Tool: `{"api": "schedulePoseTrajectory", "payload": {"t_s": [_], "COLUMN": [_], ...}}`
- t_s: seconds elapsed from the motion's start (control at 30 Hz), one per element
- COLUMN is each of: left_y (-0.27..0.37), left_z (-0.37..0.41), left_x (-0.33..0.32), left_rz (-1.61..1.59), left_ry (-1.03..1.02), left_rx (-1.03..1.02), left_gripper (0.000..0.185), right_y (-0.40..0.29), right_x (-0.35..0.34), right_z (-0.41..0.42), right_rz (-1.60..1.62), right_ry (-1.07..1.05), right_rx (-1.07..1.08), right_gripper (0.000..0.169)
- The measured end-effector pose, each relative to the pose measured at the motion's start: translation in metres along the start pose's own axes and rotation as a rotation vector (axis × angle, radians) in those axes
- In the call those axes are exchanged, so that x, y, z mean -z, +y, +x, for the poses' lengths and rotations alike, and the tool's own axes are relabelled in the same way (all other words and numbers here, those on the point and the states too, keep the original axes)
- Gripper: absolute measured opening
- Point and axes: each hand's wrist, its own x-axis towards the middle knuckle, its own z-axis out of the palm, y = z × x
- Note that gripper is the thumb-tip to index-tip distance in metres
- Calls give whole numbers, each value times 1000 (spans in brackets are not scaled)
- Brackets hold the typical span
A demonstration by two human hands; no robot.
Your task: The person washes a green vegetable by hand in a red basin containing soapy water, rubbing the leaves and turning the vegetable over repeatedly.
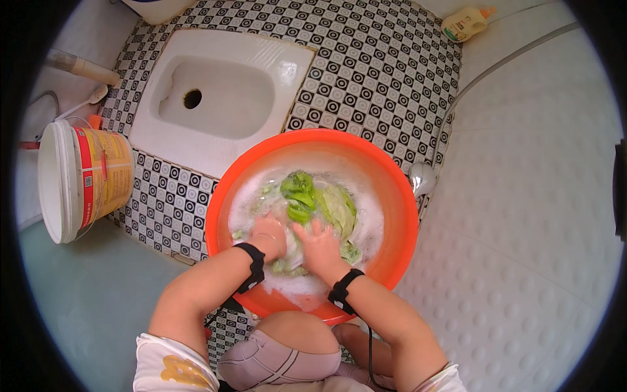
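Note:
Green cloth (338, 208) lies in soapy water inside a round orange plastic basin (313, 137). Brighter green folds stand out of the suds near the middle, and paler wet parts spread to the right and below. My left hand (269, 235) is partly under the foam at the left of the cloth; its fingers are blurred by water, so whether it grips is hidden. My right hand (321, 245) rests on the wet cloth with its fingers spread. A black band is around each of my wrists.
Beyond the basin is a white squat toilet (215, 142) in a patterned tile floor. A white bucket (63, 181) with a printed label stands at left. A shower head (422, 179) with its hose lies against the basin's right side. A pump bottle (465, 24) is at the upper right.

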Motion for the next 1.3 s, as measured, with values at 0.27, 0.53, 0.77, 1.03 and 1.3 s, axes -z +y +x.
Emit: {"api": "schedulePoseTrajectory", "payload": {"t_s": [0.27, 0.53, 0.77, 1.03, 1.3], "left_y": [-25, -64, -67, -61, -7], "left_z": [8, -23, 9, -4, -80], "left_x": [34, 33, 38, 40, 28], "left_rz": [-309, -1058, -1051, -1300, -278], "left_ry": [110, 796, 383, 268, -21], "left_rx": [-30, -50, -62, -502, -381], "left_gripper": [72, 70, 86, 70, 70], "right_y": [6, 110, 119, 38, 12], "right_x": [60, 62, 68, 88, 72], "right_z": [55, 49, 95, 52, -83], "right_rz": [165, 737, 1106, 698, 51], "right_ry": [-80, 243, -258, -147, -3], "right_rx": [-23, -387, -471, 249, 437], "right_gripper": [77, 70, 67, 45, 21]}}
